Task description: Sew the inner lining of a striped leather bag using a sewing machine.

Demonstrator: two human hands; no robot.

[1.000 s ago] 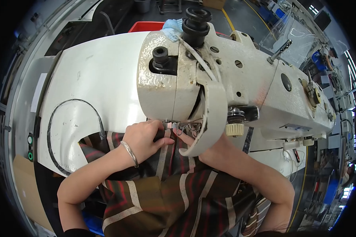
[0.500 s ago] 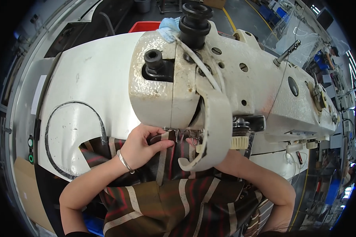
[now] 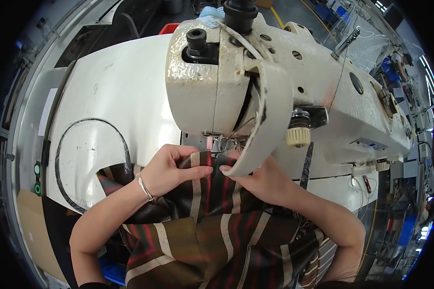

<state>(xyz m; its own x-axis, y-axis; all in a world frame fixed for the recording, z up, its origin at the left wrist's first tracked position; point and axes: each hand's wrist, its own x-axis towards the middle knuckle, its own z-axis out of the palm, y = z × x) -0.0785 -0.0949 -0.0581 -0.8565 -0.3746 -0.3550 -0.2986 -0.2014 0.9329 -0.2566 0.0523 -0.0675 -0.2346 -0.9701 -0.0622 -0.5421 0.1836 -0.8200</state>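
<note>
Striped brown, black, red and beige fabric point(image 3: 193, 238) lies bunched in front of a white sewing machine point(image 3: 195, 103). My left hand point(image 3: 171, 171) pinches the fabric's upper edge between thumb and fingers, just below the presser foot point(image 3: 218, 143). Close beside it, my right hand point(image 3: 255, 178) grips the same edge, its thumb on top. The curved white guard point(image 3: 270, 115) hides part of the right fingers. Between the hands the edge runs nearly level, apart from the needle area. A silver bangle point(image 3: 143, 187) circles my left wrist.
A black-wrapped cord point(image 3: 58, 164) loops over the white tabletop point(image 3: 113, 86) on the left. Beyond the machine head sits a red bin point(image 3: 168, 29). A light blue cloth point(image 3: 211, 17) is tucked by the black knob. Small scissors or snips point(image 3: 367, 184) lie at the right.
The fabric edge has come back from under the presser foot toward me. My right hand has come out from behind the guard and now grips the edge near my left. The view has shifted slightly.
</note>
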